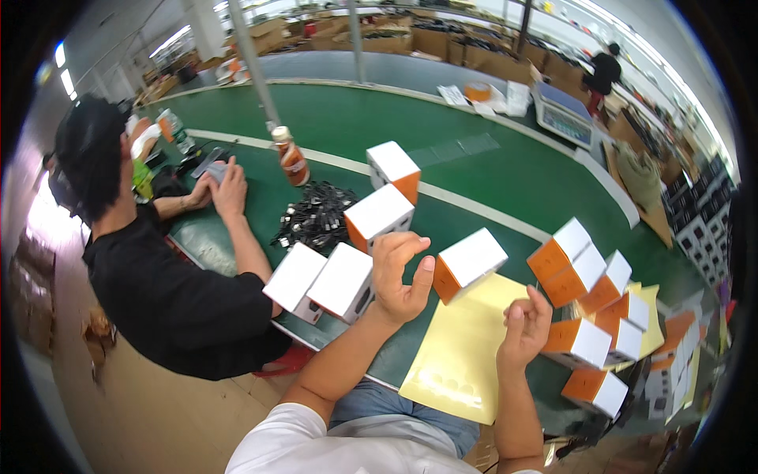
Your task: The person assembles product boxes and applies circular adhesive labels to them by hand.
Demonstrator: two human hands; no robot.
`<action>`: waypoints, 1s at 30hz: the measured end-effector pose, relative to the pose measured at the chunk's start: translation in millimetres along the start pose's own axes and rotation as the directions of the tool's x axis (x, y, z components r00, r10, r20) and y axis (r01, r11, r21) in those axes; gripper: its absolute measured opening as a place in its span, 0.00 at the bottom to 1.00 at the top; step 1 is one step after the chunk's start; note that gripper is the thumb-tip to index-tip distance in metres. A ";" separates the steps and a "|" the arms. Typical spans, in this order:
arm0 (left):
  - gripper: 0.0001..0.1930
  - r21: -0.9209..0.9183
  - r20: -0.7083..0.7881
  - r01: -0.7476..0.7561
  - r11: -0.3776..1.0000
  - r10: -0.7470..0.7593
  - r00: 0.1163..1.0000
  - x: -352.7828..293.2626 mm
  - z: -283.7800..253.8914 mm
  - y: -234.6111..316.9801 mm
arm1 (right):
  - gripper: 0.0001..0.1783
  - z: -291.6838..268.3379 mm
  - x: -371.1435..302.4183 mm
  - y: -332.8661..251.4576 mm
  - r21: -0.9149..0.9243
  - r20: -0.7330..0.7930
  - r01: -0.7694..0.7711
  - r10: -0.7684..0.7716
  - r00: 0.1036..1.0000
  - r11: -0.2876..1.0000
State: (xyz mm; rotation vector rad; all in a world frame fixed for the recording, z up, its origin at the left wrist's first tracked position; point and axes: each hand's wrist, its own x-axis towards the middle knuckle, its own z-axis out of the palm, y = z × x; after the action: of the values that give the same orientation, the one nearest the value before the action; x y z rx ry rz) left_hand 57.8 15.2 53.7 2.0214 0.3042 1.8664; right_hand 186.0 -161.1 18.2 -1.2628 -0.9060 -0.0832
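A white and orange box (478,261) stands at the top of a yellow sheet (454,367), between my two hands. My left hand (399,276) is raised just left of that box, with its thumb and curved fingers apart and nothing in them. To the right, over the edge of the sheet, my right hand (525,328) is half curled and holds nothing; a gap separates it from the box. Beside my left hand are two white boxes (343,280) (296,278), with two more boxes (380,213) (395,170) behind them.
Several orange and white boxes (580,347) are grouped at the right. A heap of black cables (320,213) and a bottle (290,156) stand at the left. A co-worker (174,276) in black sits there, handling something small. Behind runs a green belt (339,110), with a scale (562,114).
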 end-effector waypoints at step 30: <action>0.11 -0.357 0.639 0.432 0.828 -0.121 0.760 -21.4 22.1 12.6 | 0.53 4.3 4.9 -13.2 0.146 0.276 -0.512 0.462 0.843 0.847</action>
State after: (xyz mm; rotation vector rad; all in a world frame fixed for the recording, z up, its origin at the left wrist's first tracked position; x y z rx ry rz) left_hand 76.5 -7.6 38.2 1.9299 -0.0396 0.9125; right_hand 180.1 -160.0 31.7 -1.2801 -0.7370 0.5695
